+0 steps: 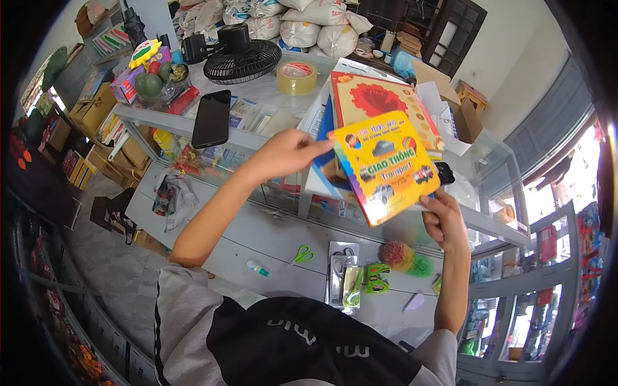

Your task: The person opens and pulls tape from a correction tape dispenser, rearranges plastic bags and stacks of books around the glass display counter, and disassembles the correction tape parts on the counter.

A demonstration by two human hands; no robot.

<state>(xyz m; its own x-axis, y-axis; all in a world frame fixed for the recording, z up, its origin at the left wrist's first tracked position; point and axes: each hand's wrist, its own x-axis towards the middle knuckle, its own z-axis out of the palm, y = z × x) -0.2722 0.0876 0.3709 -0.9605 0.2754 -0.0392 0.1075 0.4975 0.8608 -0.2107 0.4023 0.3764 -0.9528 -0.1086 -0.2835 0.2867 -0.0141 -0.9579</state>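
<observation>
Head view: both hands have a yellow board book (389, 168), which lies to the right of the tape roll (297, 78) and nearer the wearer. The left hand (290, 154), on the wearer's side of the roll, appears to pinch the book's upper left corner between thumb and fingers; the right hand (445, 220), farther right of the roll and nearer still, grasps the lower right corner. Judging by this, the step in hand is handling the book over the pile of books (376, 96) right of the roll on the glass worktop (259, 96); whether it rests on that pile cannot be told. The next move seems to call for keeping both corners controlled, so that the glossy cover does not slip. The front cover faces up toward the wearer, its title readable, its top edge pointing away. The long axis slants, the top end leaning left toward the roll and the bottom end right.
</observation>
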